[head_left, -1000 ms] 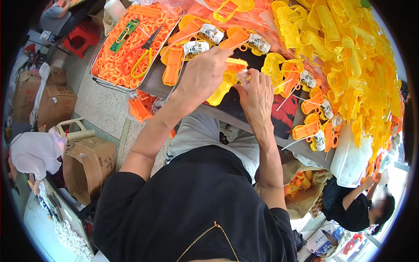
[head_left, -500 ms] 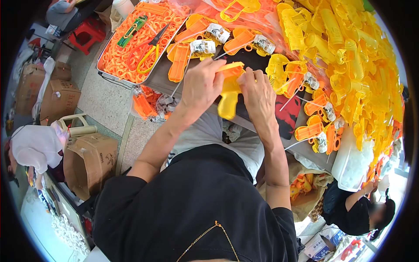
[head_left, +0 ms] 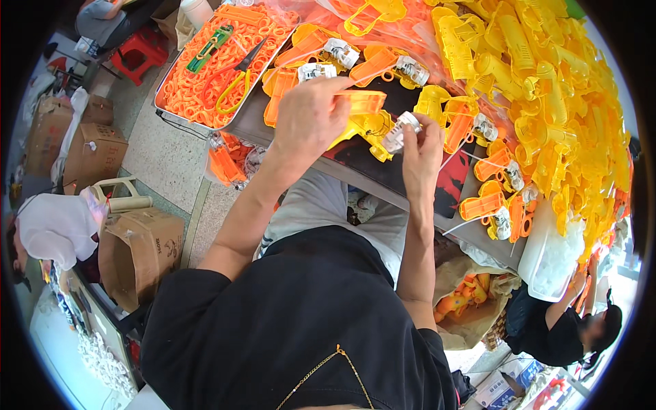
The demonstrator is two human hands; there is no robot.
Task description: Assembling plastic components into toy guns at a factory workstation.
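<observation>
Both hands moved up + apart vs 0.5 s ago: the yellow piece that was gripped between them is now split into two items. L hand (head_left: 311,119) is closed round an orange flat handle part (head_left: 362,101), fingers clamped on its near end, rest sticking out to the right. R hand (head_left: 421,147) pinches a small clear/silver spool part (head_left: 398,131) btw thumb and fingertips, held just above a yellow gun-shaped shell (head_left: 362,128) lying on the dark table (head_left: 383,171). Handle part and spool are close, can't tell if touching. Metal tray (head_left: 171,85) w/ orange rings, scissors and a green tool sits well left of L hand. Big heap of yellow shells (head_left: 547,89) to the right. More orange handle + spool assemblies lie around both hands. Cardboard box (head_left: 140,253) on floor, lower left.
</observation>
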